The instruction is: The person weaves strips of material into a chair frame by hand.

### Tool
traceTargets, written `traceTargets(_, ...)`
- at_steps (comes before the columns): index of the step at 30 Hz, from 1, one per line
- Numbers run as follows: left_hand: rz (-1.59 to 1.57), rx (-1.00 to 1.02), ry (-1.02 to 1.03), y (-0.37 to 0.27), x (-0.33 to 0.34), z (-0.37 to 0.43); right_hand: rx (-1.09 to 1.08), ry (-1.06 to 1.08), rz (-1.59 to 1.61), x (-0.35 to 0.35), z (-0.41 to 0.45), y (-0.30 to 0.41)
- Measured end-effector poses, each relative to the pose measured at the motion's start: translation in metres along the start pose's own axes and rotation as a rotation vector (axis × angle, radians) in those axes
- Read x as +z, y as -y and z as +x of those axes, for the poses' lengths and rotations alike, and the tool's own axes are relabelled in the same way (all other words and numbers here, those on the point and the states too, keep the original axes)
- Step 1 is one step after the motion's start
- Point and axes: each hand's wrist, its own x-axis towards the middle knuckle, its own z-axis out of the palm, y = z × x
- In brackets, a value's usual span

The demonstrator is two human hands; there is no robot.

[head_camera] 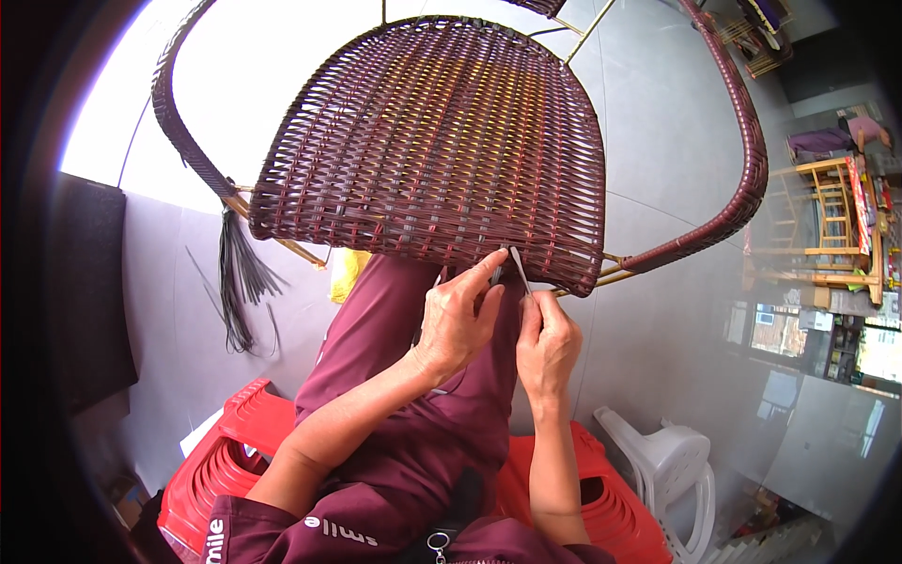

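Note:
A woven wicker chair seat (430, 148) in dark brown and red strands lies before me, its straight edge over my knees. The index finger of my left hand (458, 310) is extended to that edge, its thumb apart from it; the other fingers are curled. A short grey strand (497, 273) hangs at the edge beside this finger. Between thumb and fingers, my right hand (550, 338) grips a thin, flat, pale grey strip (520, 266). Its upper end meets the weave close to my left fingertip. Whether it is a blade or a weaving strand is unclear.
Wrapped armrests curve out on the left (173, 116) and right (750, 155). A bundle of dark strands (236, 282) hangs at the left. Red plastic stools (232, 437) and a white plastic chair (669, 451) stand near me. Far right are a person (831, 141) and a wooden frame (831, 211).

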Motion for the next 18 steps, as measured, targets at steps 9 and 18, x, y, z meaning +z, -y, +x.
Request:
traceTargets(9,0.0,-0.025,-0.001,0.002,-0.002,-0.001,0.014,0.096,-0.172,-0.032,0.025,0.028)
traceTargets(18,0.026,0.005,-0.003,0.0,0.003,0.0,-0.065,0.381,-0.393,-0.06,0.063,0.037)
